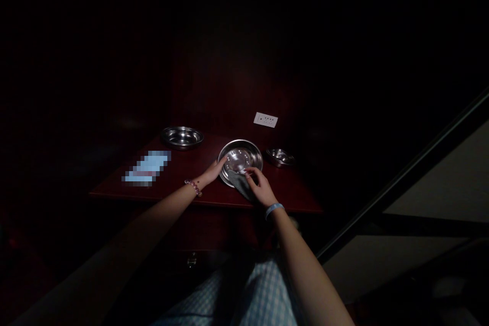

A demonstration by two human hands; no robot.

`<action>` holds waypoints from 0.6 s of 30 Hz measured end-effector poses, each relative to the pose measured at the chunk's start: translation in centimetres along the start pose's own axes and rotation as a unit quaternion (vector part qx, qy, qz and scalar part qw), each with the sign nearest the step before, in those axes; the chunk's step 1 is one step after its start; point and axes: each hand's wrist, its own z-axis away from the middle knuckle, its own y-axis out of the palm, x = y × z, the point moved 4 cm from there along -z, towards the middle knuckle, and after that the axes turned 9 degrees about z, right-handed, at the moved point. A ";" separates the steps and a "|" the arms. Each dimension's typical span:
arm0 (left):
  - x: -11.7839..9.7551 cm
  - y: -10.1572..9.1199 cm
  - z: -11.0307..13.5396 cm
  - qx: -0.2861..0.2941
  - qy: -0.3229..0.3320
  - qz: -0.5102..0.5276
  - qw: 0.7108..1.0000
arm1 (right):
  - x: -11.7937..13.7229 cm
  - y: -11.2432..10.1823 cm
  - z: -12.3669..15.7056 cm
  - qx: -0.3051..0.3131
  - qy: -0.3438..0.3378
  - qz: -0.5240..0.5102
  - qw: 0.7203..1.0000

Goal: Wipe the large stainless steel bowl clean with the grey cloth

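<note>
A round steel plate (pixel 233 153) stands tilted on the dark red table (pixel 183 183), its face turned toward me. My left hand (pixel 213 170) grips the plate's left rim, a beaded bracelet on that wrist. My right hand (pixel 259 185) is closed on a grey cloth (pixel 240 183) and presses it against the plate's lower inside. A light blue band sits on the right wrist.
Another steel plate (pixel 182 136) lies flat at the table's back left. A small steel bowl (pixel 280 157) sits to the right of the held plate. A blurred light blue item (pixel 147 168) lies at the left. A white switch panel (pixel 265 119) is on the wall behind.
</note>
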 end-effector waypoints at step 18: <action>0.0 -0.2 -0.4 -0.044 0.003 0.024 0.999 | 3.2 6.3 0.7 0.197 -0.039 0.319 0.926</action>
